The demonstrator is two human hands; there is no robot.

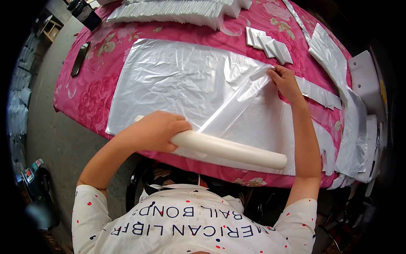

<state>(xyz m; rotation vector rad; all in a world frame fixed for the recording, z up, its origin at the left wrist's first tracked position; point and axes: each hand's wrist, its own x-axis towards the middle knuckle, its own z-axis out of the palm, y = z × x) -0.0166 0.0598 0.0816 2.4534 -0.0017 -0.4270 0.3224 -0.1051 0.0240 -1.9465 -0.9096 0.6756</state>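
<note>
My left hand (163, 130) is wrapped round a thick cream-white tube (232, 149), which lies slanted across the near side of a stack of silvery-white plastic sheets (177, 72). One end of the tube pokes out past the hand on the left. My right hand (282, 80) pinches the far right corner of the top plastic sheet (237, 108). That sheet is drawn into a long fold running from the pinched corner down toward the tube. Crinkles cover the rest of the stack's surface.
A pink flowered tablecloth (99, 99) covers the table. Far back lies a large pile of folded white sheets (169, 12); small white packets (269, 45) lie at the far right. A phone (80, 59) and dark jar (84, 13) are left. Long plastic strips (334, 63) hang over the right edge.
</note>
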